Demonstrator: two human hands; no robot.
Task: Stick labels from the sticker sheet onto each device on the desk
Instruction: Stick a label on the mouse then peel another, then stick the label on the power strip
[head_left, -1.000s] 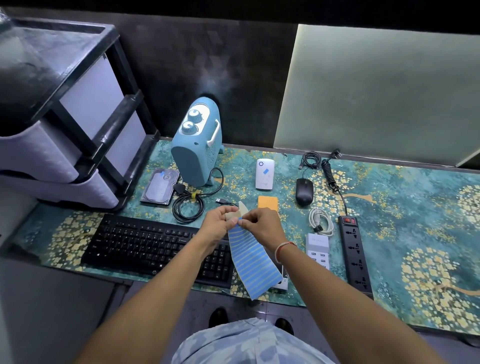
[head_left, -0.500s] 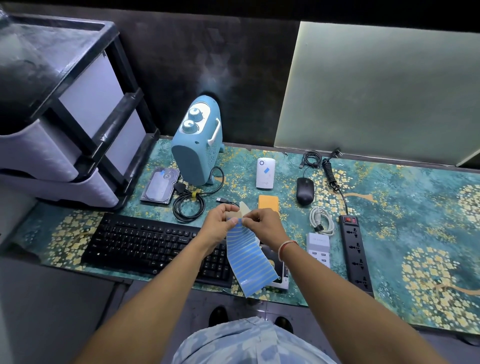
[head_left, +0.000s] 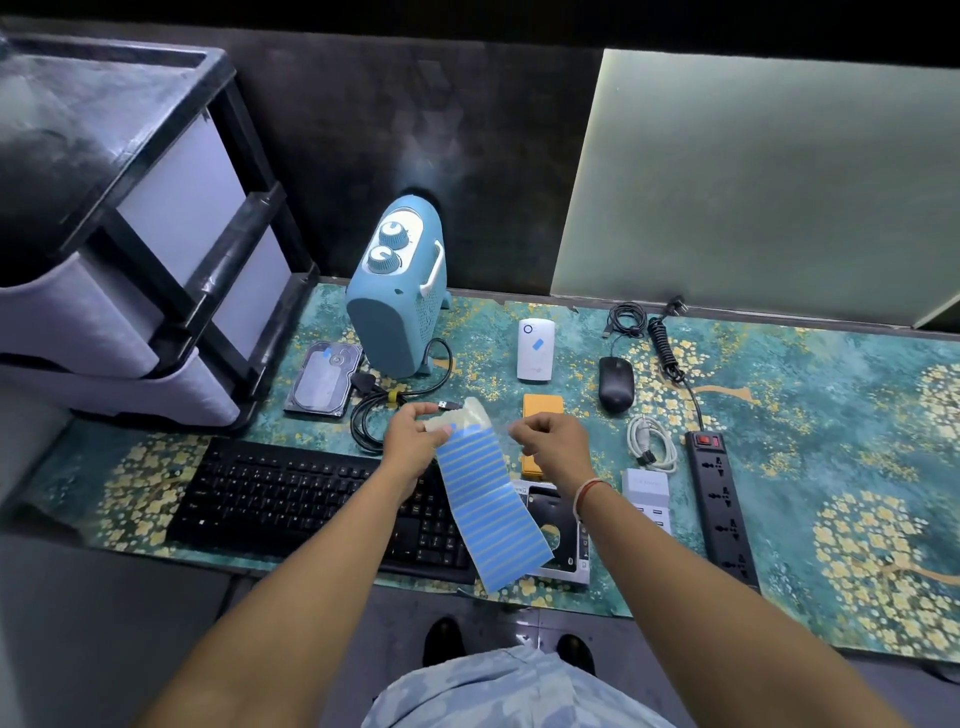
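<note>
Two hands over the tabletop (head_left: 831, 415): left hand (head_left: 415, 441) pinches the one sticker sheet (head_left: 488, 499) at its top; right hand (head_left: 550, 447), fingers pinched together beside it, contents unclear; one keyboard (head_left: 291, 493), one mouse (head_left: 616, 383)

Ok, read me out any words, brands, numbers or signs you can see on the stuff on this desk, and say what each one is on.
No text reads clearly anywhere.
Black keyboard: key legends too small.
White plug-in box: a blue ring symbol and a small blue label, no letters legible.
Silver hard drive: label print blurred.
Black power strip: red switch, no readable marks.
Blue striped sticker sheet: blank.
</note>
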